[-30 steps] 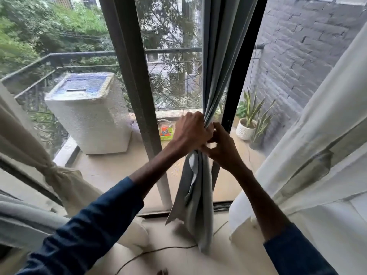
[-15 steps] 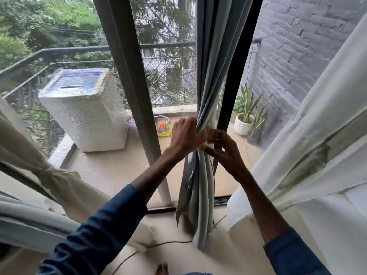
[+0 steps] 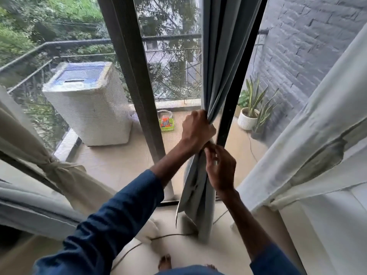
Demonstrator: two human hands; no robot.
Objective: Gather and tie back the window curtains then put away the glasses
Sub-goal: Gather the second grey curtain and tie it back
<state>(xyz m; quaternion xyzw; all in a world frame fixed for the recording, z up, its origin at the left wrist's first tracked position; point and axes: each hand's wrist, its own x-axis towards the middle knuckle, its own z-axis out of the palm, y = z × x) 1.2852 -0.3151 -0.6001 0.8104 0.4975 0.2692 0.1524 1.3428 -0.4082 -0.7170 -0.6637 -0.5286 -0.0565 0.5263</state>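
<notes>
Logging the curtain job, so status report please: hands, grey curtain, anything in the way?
Left hand grips the gathered grey curtain. Right hand pinches its fabric just below. No knot visible yet. Cable on floor by the hem.

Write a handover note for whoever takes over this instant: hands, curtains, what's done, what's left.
Left hand grips the gathered grey-blue fabric curtain beside the dark window frame. Right hand pinches its folds just below.
Done: the beige cloth curtain at far left is knotted.
Left: tie this curtain. The white curtain at right looks gathered low, so check it. Then put away the glasses, which are not in view.
</notes>
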